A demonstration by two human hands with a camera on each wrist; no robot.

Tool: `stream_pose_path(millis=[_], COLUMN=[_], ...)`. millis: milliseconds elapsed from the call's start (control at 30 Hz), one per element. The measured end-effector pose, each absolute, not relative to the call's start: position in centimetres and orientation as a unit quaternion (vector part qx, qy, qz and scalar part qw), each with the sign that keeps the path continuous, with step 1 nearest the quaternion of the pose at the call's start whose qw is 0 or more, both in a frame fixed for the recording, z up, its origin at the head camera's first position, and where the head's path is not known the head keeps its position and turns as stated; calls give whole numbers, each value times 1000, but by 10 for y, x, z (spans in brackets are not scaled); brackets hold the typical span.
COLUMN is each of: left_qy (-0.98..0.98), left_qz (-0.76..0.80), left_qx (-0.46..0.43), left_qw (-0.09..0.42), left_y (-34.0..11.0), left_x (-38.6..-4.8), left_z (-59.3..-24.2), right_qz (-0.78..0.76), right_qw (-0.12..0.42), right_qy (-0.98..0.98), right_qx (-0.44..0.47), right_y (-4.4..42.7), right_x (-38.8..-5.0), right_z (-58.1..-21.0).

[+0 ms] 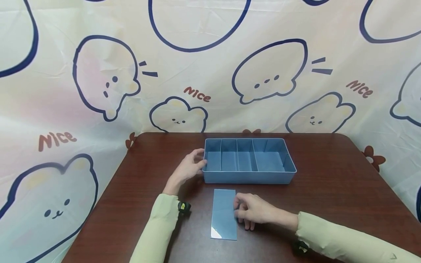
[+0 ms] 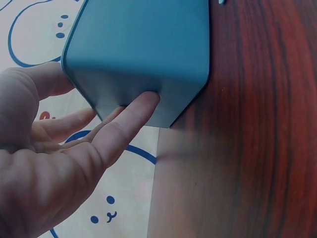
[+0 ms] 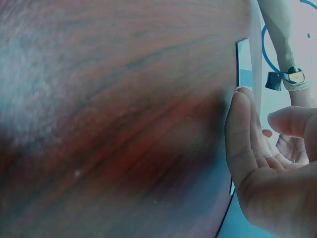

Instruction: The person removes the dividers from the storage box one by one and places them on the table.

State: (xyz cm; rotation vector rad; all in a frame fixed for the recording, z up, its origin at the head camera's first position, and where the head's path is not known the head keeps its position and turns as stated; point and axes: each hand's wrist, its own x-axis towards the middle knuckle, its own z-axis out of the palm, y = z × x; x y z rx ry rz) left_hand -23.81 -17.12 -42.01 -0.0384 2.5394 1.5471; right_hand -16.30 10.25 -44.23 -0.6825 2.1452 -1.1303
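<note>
A blue divided storage box (image 1: 249, 178) sits on the brown table, its long side facing me. My left hand (image 1: 190, 166) is at the box's left end. In the left wrist view, the thumb of the left hand (image 2: 64, 134) reaches over the rim while fingers press the outer end wall. A thin, shiny blue rectangular panel (image 1: 223, 213) lies flat in front of the box. Beside the panel's right edge is my right hand (image 1: 254, 209), loosely bent fingers near that edge. In the right wrist view, the thumb of the right hand (image 3: 262, 158) stands apart from the fingers.
Dividers split the box into three narrow compartments on the left and a wider one on the right. The brown table (image 1: 332, 182) extends to both sides. A cartoon-printed cloth (image 1: 217, 73) hangs behind and around it. Each wrist wears a small black device.
</note>
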Motion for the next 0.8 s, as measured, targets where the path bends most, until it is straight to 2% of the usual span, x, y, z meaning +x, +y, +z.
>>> stream_pose_path(millis=[800], left_qy=[849], left_qz=[523], left_qx=[0], left_qw=[79], left_y=[-171], left_x=[-237], left_z=[-419], right_qz=[-419], right_qw=[250], right_qy=[825], right_qx=[-285], right_y=[117], right_x=[-179], right_z=[-402])
